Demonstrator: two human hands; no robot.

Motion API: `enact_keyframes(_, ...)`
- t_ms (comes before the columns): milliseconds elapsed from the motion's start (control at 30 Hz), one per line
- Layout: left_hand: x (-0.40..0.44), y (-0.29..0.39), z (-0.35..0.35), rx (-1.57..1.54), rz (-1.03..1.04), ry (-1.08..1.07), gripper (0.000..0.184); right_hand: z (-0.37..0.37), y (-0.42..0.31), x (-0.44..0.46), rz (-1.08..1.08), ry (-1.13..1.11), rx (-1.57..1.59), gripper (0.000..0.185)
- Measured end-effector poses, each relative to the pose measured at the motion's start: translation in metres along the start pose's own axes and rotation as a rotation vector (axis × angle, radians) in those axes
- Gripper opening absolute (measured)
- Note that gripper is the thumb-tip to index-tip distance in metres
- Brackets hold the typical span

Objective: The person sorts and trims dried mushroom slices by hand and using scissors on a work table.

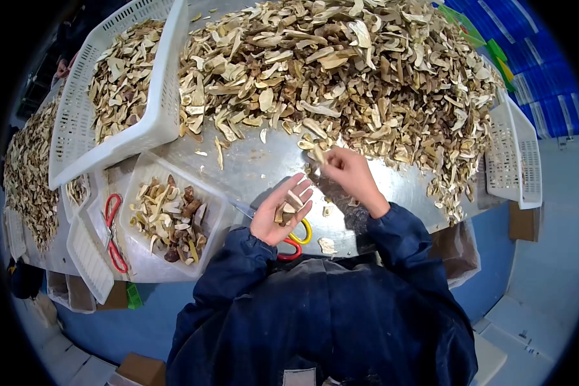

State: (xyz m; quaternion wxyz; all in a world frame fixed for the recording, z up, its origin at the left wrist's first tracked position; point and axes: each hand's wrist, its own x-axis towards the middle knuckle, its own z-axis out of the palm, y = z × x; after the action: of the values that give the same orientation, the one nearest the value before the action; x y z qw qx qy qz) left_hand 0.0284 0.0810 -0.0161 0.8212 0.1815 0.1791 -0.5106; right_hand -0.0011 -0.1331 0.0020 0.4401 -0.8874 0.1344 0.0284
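Note:
My left hand [273, 219] is turned palm up, its fingers slightly curled around a few dried mushroom slices [292, 204]. A single dried mushroom slice [316, 153] is pinched between the thumb and fingers of my right hand [352, 172], over the near edge of the large mushroom pile [328, 64]. Partly hidden under my left hand lie scissors with one yellow and one red handle loop [307, 231]. Loose mushroom bits [327, 245] are scattered on the metal table [251, 168] around both hands.
A large white perforated basket [154, 128] of slices stands at the left. Below it sits a white tray [222, 222] of darker pieces, beside red-handled scissors [114, 235]. Another white basket [514, 154] is at the right. Blue crates [547, 77] are stacked behind.

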Motion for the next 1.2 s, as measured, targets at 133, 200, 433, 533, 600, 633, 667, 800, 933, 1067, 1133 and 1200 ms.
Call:
enact_keyframes(133,0.002,-0.003,0.004,-0.048,0.005,-0.057,0.042,-0.018,-0.038,-0.012,-0.041,-0.158,0.138,0.028)
enact_keyframes(200,0.001,-0.003,0.006,-0.057,0.023,0.07,0.033,-0.015,-0.033,0.01,-0.075,0.099,-0.003,0.026)
enact_keyframes(433,-0.008,0.004,-0.005,0.013,0.043,-0.045,0.011,0.012,0.001,0.052,-0.107,0.235,-0.385,0.019)
enact_keyframes(533,-0.006,0.003,-0.005,0.171,0.097,-0.039,0.016,0.005,-0.008,0.028,0.042,0.077,0.105,0.017)
enact_keyframes(600,-0.003,0.0,0.0,0.332,0.153,0.0,0.02,0.001,-0.018,0.005,0.224,-0.103,0.584,0.016)
enact_keyframes(633,0.0,-0.004,0.008,0.421,0.186,0.04,0.022,0.002,-0.024,-0.007,0.251,-0.176,0.741,0.015)
enact_keyframes(667,0.002,-0.007,0.012,0.512,0.219,0.081,0.024,0.005,-0.025,-0.019,0.298,-0.209,0.793,0.014)
enact_keyframes(800,0.012,-0.011,0.009,0.788,0.209,-0.003,0.023,0.017,-0.03,-0.053,0.333,-0.173,0.696,0.013)
enact_keyframes(933,0.009,-0.011,0.011,0.901,0.198,0.028,0.018,0.011,-0.031,-0.067,0.133,-0.071,0.354,0.015)
enact_keyframes(1067,0.004,-0.012,0.015,1.282,0.215,-0.023,0.013,-0.01,-0.043,-0.066,-0.122,-0.007,0.062,0.018)
enact_keyframes(1133,0.004,-0.017,0.019,1.369,0.261,-0.035,0.013,-0.008,-0.031,-0.065,-0.311,-0.02,-0.118,0.016)
enact_keyframes(1200,0.004,-0.02,0.018,1.485,0.331,-0.026,0.015,-0.009,-0.027,-0.065,-0.277,-0.08,-0.148,0.016)
